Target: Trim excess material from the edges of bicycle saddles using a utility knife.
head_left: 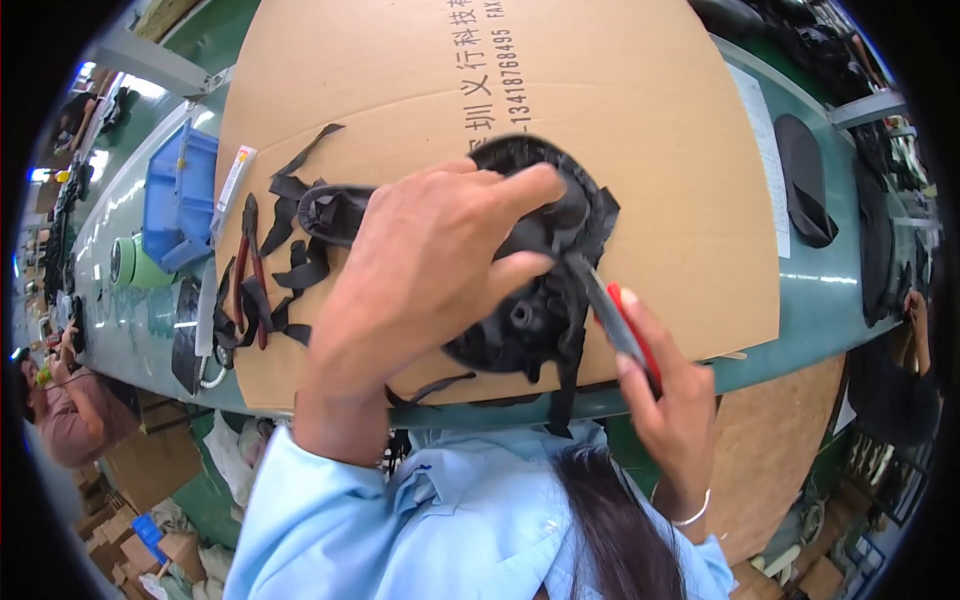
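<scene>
A black bicycle saddle (490, 345) lies underside up on a cardboard sheet (690, 150). Its narrow nose points left, and its wide end has a gathered edge with loose strips of black trim. My left hand (430, 230) is bent over the middle of the saddle and grips it, thumb and index finger against the wide end; the other fingertips are hidden. From the right, my right hand (665, 390) is closed round a red-and-grey knife (625, 330). The knife's tip meets the saddle's right edge, beside a strip of trim (568, 385) hanging over the table edge.
Cut black strips (300, 265) and red-handled pliers (245, 270) lie left of the saddle. Beyond them stand a blue bin (180, 195) and a green roll (140, 262). A flat black piece (803, 175) rests at the right. Other people (85, 410) are at both sides.
</scene>
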A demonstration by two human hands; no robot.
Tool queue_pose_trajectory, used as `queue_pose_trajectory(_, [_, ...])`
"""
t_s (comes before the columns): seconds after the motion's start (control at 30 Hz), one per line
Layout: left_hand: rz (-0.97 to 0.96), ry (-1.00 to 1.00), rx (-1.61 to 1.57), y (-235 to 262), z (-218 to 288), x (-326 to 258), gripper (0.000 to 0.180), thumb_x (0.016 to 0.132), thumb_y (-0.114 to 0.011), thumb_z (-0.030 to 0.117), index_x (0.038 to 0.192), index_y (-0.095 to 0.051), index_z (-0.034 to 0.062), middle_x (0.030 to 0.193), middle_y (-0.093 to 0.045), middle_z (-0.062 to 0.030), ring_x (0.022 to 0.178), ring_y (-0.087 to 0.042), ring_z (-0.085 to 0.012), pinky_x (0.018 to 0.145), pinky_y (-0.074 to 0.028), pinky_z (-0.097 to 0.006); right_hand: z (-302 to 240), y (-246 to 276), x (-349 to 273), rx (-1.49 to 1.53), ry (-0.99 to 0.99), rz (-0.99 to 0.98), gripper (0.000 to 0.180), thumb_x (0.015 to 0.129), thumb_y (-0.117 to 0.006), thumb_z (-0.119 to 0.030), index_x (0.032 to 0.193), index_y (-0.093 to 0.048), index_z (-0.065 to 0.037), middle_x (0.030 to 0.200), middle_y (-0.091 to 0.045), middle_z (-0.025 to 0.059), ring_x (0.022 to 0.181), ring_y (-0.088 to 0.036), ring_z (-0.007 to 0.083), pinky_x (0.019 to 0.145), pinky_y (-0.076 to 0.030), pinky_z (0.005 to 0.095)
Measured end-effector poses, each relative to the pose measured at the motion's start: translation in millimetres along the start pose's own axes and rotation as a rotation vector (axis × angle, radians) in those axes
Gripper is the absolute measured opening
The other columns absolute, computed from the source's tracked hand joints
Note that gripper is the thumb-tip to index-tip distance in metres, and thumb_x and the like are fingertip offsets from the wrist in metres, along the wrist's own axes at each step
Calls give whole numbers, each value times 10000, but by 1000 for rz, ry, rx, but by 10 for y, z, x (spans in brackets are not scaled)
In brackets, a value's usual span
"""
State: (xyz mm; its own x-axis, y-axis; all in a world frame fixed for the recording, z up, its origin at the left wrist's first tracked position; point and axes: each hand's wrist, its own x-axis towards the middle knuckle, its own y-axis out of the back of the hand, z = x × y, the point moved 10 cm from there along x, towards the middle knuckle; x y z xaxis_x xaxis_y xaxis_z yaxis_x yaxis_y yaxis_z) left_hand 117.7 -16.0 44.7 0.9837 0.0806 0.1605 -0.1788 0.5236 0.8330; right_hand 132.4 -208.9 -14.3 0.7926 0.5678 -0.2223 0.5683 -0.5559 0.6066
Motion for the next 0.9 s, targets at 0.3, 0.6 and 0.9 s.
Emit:
queue_pose_trajectory(0.3, [470, -551, 139, 21, -106, 133, 169, 623, -697, 133, 561, -545, 96, 610, -466, -8, 686, -493, -199, 670, -401, -338, 0, -249, 220, 324, -123, -247, 468, 900, -556, -90, 1363, -491, -90, 705, -615, 75, 487, -517, 102, 476, -435, 303])
queue_pose_trajectory(0.6, [802, -250, -89, 320, -516, 87, 88, 711, -681, 91, 649, -632, 50, 806, -591, -28, 863, -511, -222, 716, -377, -360, 75, -420, -339, 429, -277, -83, 536, 890, -546, -63, 1409, -414, -41, 868, -658, 141, 556, -588, 138, 565, -487, 267])
queue_pose_trajectory(0.9, [172, 626, -818, -326, -975, -519, 263, 905, -560, 182, 1053, -654, -14, 1024, -630, -5, 794, -476, -70, 687, -359, -208, 132, 495, 720, -187, 26, -173, 484, 831, -601, -42, 1298, -585, -166, 1045, -689, 137, 682, -652, 201, 617, -497, 306])
